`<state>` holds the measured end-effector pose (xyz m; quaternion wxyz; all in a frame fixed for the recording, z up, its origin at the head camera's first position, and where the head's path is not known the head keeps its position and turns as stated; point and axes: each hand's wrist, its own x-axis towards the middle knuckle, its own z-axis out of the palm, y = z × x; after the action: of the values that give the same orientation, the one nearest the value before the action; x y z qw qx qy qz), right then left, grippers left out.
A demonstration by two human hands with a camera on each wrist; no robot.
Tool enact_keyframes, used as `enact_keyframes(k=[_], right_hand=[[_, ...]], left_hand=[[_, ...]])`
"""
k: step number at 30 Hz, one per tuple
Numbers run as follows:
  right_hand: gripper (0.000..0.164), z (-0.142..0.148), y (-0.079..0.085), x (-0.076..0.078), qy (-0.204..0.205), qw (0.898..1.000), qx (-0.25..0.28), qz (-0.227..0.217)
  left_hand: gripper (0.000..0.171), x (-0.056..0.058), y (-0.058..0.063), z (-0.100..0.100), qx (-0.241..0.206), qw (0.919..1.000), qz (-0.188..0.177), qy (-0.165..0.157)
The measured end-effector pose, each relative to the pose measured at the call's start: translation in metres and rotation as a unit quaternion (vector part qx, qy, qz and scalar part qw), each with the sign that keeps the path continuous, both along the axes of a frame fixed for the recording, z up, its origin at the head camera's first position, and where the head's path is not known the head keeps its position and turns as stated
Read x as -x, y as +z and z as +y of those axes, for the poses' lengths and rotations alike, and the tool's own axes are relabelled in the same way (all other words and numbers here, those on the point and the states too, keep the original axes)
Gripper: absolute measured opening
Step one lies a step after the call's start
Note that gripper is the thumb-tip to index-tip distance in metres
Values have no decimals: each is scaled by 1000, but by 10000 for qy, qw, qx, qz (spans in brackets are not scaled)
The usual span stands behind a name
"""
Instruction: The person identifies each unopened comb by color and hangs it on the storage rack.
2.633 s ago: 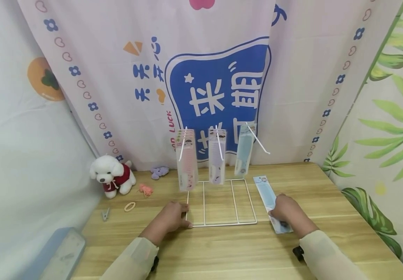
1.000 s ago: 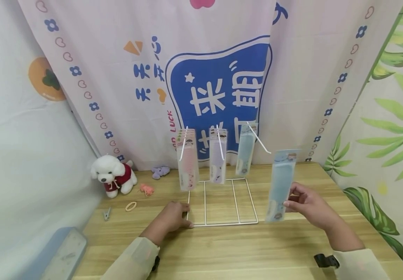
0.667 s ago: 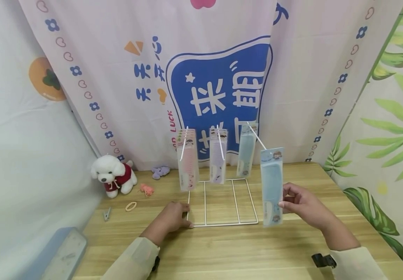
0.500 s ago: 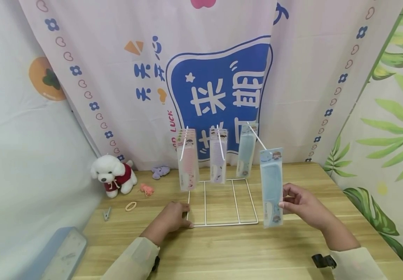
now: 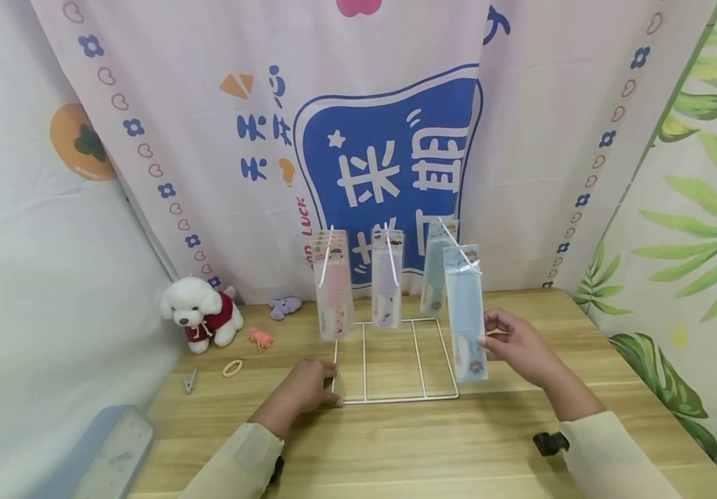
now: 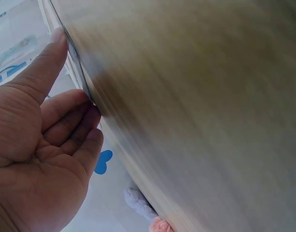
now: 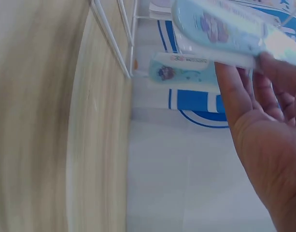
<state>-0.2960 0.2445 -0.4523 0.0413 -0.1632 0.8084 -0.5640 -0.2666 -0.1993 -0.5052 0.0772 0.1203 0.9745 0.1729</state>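
My right hand [image 5: 517,346] pinches a blue packaged comb [image 5: 467,315] by the right edge of its lower half, holding it upright off the table. The pack's top overlaps the right-hand prong of the white wire rack [image 5: 395,400]; whether the prong passes through its hole is unclear. Farther back on that prong hangs another blue packaged comb [image 5: 434,277], also visible below the held one in the right wrist view [image 7: 181,72]. At the rack base's front left corner, my left hand [image 5: 302,389] holds the frame, thumb at the corner and fingers along the left side.
Pink packaged combs [image 5: 334,291] and purple ones [image 5: 386,284] hang on the other prongs. To the left are a plush dog [image 5: 199,312], a purple item [image 5: 285,307], a coral item [image 5: 261,338], a hair tie [image 5: 232,368] and a clip [image 5: 190,382]. A curtain hangs behind.
The right hand picked the blue packaged comb up off the table, raised it upright and brought it left and back to the right prong. The left hand stays on the rack.
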Motion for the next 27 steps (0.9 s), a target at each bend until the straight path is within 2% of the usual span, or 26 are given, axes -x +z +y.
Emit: enact_keyframes(k=[5,10,15,18,22,25,27], right_hand=[[37,-20,-1,29,-327,9994,-46,103],[35,-32,-2,56,-469,9987,-99,166],[33,-34,-7,68,-541,9982,-147,224],[29,-35,-9,74,-632,9960,-365,511],[20,-38,-10,84,-894,9869,-924,975],[16,-41,-10,89,-1060,9817,-1200,1032],[15,-44,-11,92,-1105,9821,-1193,948]], left_hand=[[69,-1,1,-1,-41,10000,-46,73],[69,-2,3,0,-99,9999,-24,52],[69,-3,3,0,-85,10000,5,-36],[69,-2,2,0,-86,10000,20,-4],[70,-1,2,0,-31,10000,49,43],[70,-1,1,0,-18,10000,55,53],[69,-1,1,1,-29,10000,47,49]])
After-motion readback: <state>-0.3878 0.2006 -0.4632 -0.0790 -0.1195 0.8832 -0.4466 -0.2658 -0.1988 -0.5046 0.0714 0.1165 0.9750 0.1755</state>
